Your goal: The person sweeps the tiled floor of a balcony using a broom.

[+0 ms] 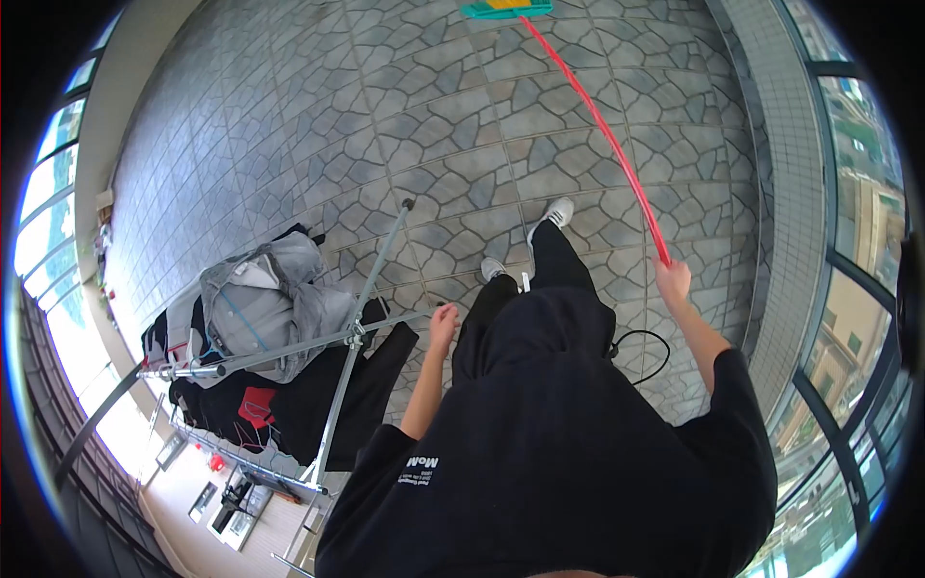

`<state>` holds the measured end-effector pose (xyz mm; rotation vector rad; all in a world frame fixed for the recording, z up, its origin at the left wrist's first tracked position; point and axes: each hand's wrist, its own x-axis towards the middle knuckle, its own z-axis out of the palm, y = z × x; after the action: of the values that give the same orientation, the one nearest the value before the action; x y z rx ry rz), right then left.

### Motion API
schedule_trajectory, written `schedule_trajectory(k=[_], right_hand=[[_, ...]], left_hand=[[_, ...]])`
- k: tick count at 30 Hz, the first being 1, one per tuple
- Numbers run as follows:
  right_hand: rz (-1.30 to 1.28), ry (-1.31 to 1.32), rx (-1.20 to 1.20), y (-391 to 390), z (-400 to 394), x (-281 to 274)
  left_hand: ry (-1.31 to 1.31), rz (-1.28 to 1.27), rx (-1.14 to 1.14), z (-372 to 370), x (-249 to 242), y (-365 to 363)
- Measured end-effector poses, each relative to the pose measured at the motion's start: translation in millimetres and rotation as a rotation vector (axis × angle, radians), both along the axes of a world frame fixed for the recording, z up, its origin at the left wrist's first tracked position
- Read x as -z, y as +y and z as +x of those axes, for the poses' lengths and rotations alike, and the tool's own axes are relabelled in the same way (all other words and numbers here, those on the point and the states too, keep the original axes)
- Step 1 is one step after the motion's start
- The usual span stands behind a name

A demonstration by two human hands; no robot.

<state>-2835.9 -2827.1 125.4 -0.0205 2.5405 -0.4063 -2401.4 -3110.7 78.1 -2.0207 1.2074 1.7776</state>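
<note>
My right hand [673, 280] is closed round the end of a long red broom handle [607, 135]. The handle reaches up and away over the floor to the teal and yellow broom head [507, 9] at the top edge. Out to my left, my left hand [442, 326] has its fingers curled. It overlaps the end of a metal bar of the folding drying rack [385, 258], and I cannot tell whether it grips anything. A grey jacket [252, 313] and dark clothes [308, 405] hang on that rack.
Grey stone-patterned tiles [414, 125] cover the floor. My white shoes [553, 213] stand on it. A low tiled wall with windows [853, 231] runs along the right. More windows [58, 183] line the left side. A black cable loop [665, 358] shows beside my right hip.
</note>
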Motion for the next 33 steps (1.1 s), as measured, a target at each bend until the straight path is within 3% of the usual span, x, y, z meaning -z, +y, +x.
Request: schedule_trajectory(k=[3, 4, 7, 8, 9, 10, 11, 13, 15, 17, 21, 23, 26, 27, 29, 31, 33], right_hand=[[-0.075, -0.03, -0.042, -101.7, -67.2, 64.4], [-0.105, -0.211, 0.001, -144.5, -88.4, 72.7], [-0.33, -0.346, -0.064, -270.2, -139.0, 97.5], [-0.411, -0.358, 0.022, -310.4, -147.1, 110.9], [-0.492, -0.365, 0.109, -341.7, -147.3, 118.6], [-0.442, -0.365, 0.025, -363.5, -131.0, 108.6], [-0.385, -0.366, -0.055, -380.7, -108.3, 95.9], [-0.363, -0.382, 0.04, -399.0, -55.3, 93.8], [-0.45, -0.43, 0.226, -394.6, -10.2, 113.1], [-0.465, -0.445, 0.24, -366.6, 28.3, 124.5], [-0.391, -0.444, 0.406, -309.1, 90.2, 120.5], [-0.33, -0.407, 0.301, -265.5, 122.1, 116.5], [-0.43, -0.04, 0.536, -214.6, 172.5, 102.0], [-0.408, -0.026, 0.597, -198.4, 184.1, 85.7], [-0.54, -0.103, 0.783, -178.2, 205.7, 43.4], [-0.6, -0.022, 0.948, -170.8, 232.8, 16.8], [-0.709, 0.124, 1.061, -166.9, 257.0, -20.7]], left_hand=[[0.012, -0.049, -0.158, 0.2, -11.9, 20.2], [0.006, -0.066, -0.175, -1.0, -13.8, 26.7], [0.024, -0.136, -0.227, 0.0, -6.6, 38.8], [0.015, -0.144, -0.234, 1.9, -1.3, 39.8], [0.031, -0.164, -0.173, 2.9, 6.5, 39.4], [0.047, -0.181, -0.108, 3.9, 10.2, 38.0], [0.066, -0.211, -0.058, -10.0, -2.5, 30.6], [0.059, -0.183, 0.007, -27.6, -18.3, 10.9], [0.061, -0.161, 0.087, -36.6, -12.1, -14.0], [0.181, -0.255, 0.106, -31.8, 8.9, -41.3], [0.232, -0.196, 0.308, -53.6, 47.5, -124.7], [0.28, -0.147, 0.455, -83.9, 46.7, -169.7], [0.458, -0.233, 0.845, -148.9, 63.7, -223.8], [0.478, -0.218, 0.947, -173.0, 57.2, -234.8], [0.51, -0.193, 1.102, -211.4, 41.7, -231.8], [0.524, -0.489, 1.246, -231.2, 39.8, -208.6], [0.563, -0.601, 1.35, -234.4, 32.3, -165.4]])
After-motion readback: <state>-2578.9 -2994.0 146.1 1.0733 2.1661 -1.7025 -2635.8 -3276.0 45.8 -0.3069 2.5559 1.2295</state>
